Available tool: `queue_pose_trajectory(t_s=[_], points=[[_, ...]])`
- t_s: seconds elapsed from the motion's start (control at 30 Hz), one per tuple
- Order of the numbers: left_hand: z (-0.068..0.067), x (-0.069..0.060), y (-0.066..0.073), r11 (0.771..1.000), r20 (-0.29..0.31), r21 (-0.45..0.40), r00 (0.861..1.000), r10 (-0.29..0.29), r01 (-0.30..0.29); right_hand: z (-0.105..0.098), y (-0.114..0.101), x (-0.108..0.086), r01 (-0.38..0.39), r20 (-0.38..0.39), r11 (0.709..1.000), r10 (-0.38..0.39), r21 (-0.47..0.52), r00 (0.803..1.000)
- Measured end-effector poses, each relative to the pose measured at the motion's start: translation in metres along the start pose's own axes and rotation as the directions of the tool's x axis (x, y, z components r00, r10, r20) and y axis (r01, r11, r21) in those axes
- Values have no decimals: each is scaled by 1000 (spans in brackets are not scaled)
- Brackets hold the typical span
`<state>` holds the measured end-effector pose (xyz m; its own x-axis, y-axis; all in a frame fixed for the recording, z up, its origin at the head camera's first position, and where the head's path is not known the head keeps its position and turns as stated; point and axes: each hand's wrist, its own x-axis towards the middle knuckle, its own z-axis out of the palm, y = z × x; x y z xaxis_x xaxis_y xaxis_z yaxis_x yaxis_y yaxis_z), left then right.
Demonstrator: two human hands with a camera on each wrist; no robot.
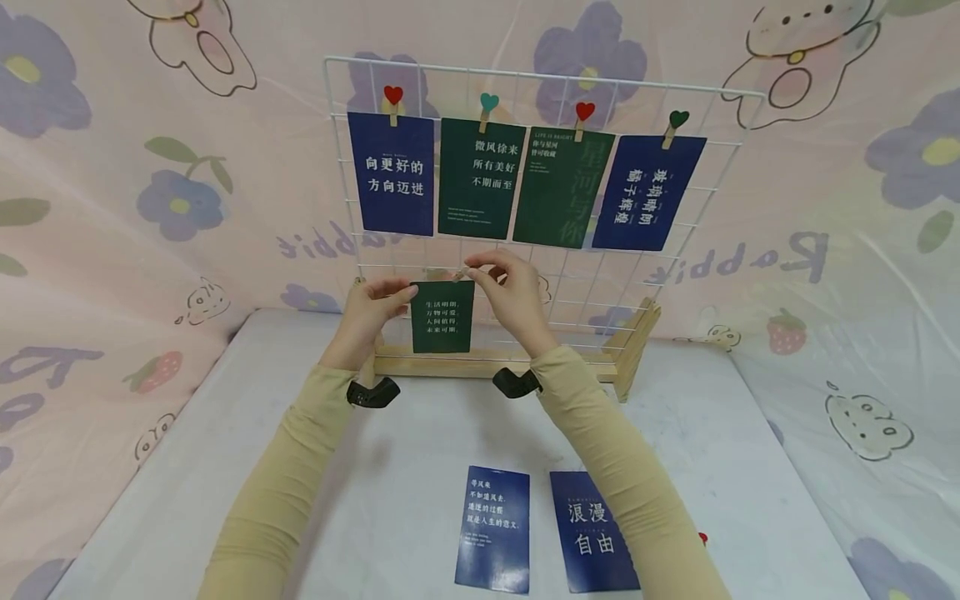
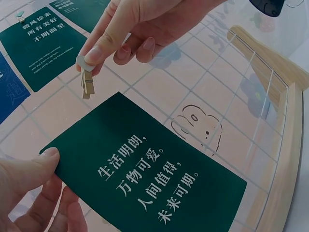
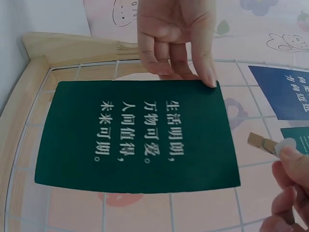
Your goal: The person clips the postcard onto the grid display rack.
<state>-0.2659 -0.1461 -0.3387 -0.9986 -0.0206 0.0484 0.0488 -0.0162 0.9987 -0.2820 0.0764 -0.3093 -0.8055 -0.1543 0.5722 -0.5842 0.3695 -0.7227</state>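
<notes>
My left hand pinches a green card with white lettering by its upper left corner, holding it in front of the lower part of a white wire grid. Between thumb and finger, my right hand grips a small wooden clothespin with a pale top. In the left wrist view the clothespin hangs just above the card's top edge, apart from it. Several blue and green cards, among them a green one, hang in a row higher on the grid under heart-topped clips.
The grid stands on a wooden base with a slanted foot at right. Nearer on the white table lie a blue card and another blue card, partly under the right sleeve. A red clip shows beside that sleeve.
</notes>
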Motion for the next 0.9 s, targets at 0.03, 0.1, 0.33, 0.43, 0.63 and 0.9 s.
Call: queue_pose_trajectory(t_s=[0.03,0.1,0.33,0.43,0.63,0.9], points=[[0,1,1,1000,-3,-1,1000,0,0,0,0,1,2,-4,1000,-2,2,1000],[1,3,3,1000,-6,-3,1000,1,-1,1,0,1,1,-13,1000,-1,4,1000],[2,6,8,1000,-17,-3,1000,0,0,5,1,4,-7,-60,1000,7,3,998],[3,7,9,1000,-28,-3,1000,1,-1,7,3,6,-5,-90,1000,5,7,996],[6,10,10,1000,-50,-15,999,9,-10,12,2,9,-7,-133,1000,8,2,991],[13,9,10,997,-143,29,987,68,-65,21,-4,10,-1,-135,1000,-2,-21,991]])
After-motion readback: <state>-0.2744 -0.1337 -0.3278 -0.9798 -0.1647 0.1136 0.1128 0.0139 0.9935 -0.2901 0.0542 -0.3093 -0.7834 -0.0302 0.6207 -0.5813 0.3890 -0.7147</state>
